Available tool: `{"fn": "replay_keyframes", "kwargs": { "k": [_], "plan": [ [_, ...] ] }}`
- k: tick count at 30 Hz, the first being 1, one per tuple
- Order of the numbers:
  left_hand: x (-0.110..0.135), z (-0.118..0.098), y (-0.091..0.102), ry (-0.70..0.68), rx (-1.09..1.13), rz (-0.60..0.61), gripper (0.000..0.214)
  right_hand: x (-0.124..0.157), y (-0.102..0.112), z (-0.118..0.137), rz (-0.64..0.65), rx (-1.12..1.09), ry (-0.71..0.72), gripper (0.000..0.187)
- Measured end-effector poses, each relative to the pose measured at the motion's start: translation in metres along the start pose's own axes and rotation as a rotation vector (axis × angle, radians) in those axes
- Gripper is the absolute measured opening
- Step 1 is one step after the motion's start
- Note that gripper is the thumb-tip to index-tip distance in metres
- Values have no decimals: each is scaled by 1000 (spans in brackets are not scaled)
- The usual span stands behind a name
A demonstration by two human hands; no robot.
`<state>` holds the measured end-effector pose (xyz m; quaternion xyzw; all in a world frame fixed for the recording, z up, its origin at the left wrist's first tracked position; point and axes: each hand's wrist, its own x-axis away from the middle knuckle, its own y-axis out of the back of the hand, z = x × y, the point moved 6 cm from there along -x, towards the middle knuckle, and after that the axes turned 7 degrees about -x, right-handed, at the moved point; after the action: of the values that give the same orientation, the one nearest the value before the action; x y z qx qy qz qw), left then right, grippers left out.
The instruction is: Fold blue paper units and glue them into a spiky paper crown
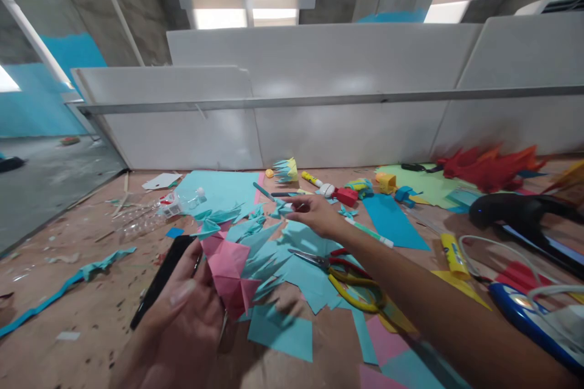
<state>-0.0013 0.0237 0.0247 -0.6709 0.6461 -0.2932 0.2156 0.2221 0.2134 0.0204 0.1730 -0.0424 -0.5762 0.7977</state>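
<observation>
My left hand [187, 304] is closed around a folded-paper model with a pink body [228, 270] and spiky teal points [267, 255] along its right side. My right hand [314, 213] reaches out beyond the model, its thumb and fingers pinching a small folded teal paper piece [279, 209]. Under my right forearm lie scissors [340, 264] with red and yellow handles, blades apart. Teal paper sheets [283, 331] spread beneath both hands. A black phone-like slab [159, 282] is partly hidden behind my left hand.
On the left lie a clear plastic bottle [176, 203] and a twisted blue paper strip [68, 285]. To the right are a blue sheet [395, 222], a yellow glue stick [454, 255], red folded paper [493, 164] and a black device [524, 216]. A white panel [347, 134] closes off the back.
</observation>
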Motion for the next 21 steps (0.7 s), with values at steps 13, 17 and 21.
{"fn": "replay_keyframes", "kwargs": {
  "k": [13, 17, 21],
  "plan": [
    [3, 20, -53, 111, -108, 31, 54, 94, 54, 29, -272, -532, -157, 38],
    [3, 26, -55, 124, -96, 26, 56, 117, 43, 69, -283, -305, 107, 18],
    [5, 31, -62, 140, -73, 24, 71, 131, 15, 101, -138, -187, 422, 18]
  ]
}}
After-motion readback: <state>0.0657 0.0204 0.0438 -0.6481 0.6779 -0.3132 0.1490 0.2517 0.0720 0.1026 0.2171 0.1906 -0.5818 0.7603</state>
